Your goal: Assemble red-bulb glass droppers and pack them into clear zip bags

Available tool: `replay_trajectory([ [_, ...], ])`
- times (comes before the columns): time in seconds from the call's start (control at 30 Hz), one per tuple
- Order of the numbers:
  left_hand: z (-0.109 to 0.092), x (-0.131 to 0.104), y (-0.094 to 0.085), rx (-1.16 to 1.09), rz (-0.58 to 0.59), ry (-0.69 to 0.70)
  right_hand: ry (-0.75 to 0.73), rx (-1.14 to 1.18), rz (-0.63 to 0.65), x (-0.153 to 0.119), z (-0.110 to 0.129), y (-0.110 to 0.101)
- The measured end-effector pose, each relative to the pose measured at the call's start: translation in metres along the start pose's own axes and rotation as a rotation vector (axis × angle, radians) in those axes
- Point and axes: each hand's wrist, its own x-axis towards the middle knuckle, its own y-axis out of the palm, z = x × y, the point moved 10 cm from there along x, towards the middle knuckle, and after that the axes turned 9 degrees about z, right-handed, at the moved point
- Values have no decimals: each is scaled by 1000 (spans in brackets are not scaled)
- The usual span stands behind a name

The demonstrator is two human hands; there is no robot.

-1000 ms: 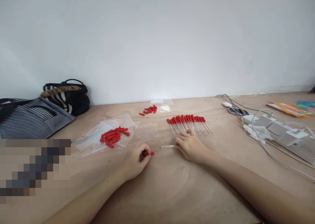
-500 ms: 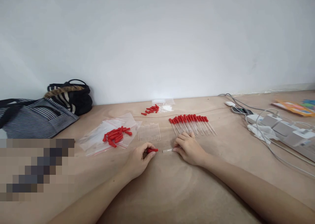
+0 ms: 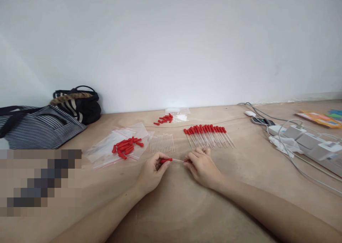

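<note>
red bulb (image 3: 166, 160) is sitting pinched in the left hand (image 3: 151, 170), its narrow end meeting the clear tube (image 3: 178, 160) that the right hand (image 3: 204, 166) is holding in closed fingertips. in this head view, loose tubes (image 3: 162, 143) and red-topped tubes (image 3: 208, 135) are bordering the far side of the hands, while open tabletop (image 3: 173, 207) is spreading between the forearms.

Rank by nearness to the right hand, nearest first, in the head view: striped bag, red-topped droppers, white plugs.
1. Red-topped droppers: in a row just beyond the right hand.
2. White plugs: off to its right.
3. Striped bag: far left.
</note>
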Motion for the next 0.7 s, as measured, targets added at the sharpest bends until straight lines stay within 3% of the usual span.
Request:
replay_trajectory([
  [0.1, -3, -1, 2, -68, -11, 36, -49, 19, -12, -1, 8, -1],
  [0.27, -9, -4, -13, -105, -140, 30, 4, 29, -109, -4, 0, -10],
  [0.47, -7, -1, -9, -167, -101, -56, 43, 86, -168, -6, -1, -16],
  [0.7, -4, -3, -10, -225, -136, -78, -13, 155, -176, -8, 9, -15],
])
